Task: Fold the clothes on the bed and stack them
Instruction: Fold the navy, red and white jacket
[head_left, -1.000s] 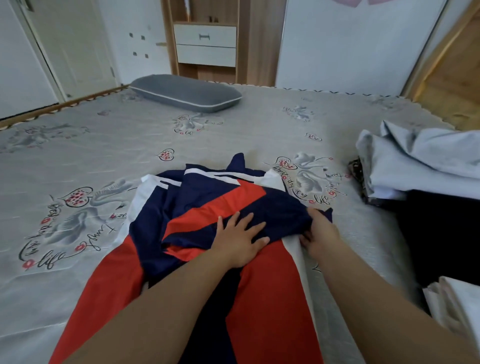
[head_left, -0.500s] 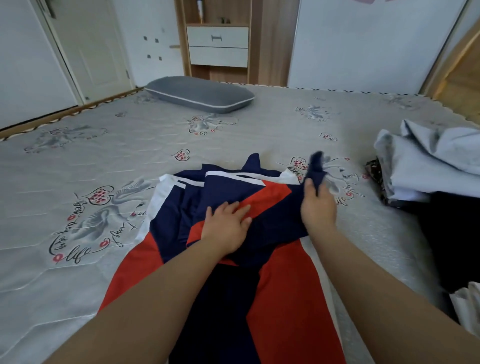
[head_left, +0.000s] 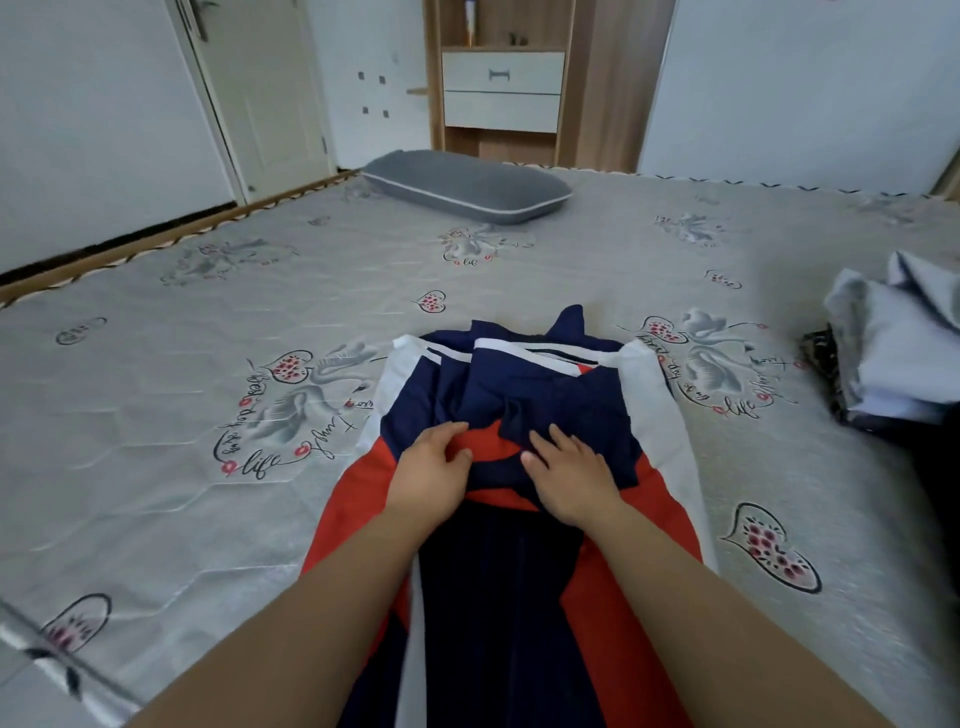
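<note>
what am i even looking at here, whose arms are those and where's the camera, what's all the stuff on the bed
There is no machine here. A person wears a wide-angle camera on the head, so you look forward and down along their two bare arms. There is only this one view.

Both hands rest on a navy, red and white garment spread on the bed. The left hand has its fingers bent at a red fold. The right hand lies flat, pressing the navy cloth down. Neither lifts anything.

Further off lie a grey pillow near the far edge and a heap of pale clothes at the right, with something dark beneath that is too hidden to name.
</note>
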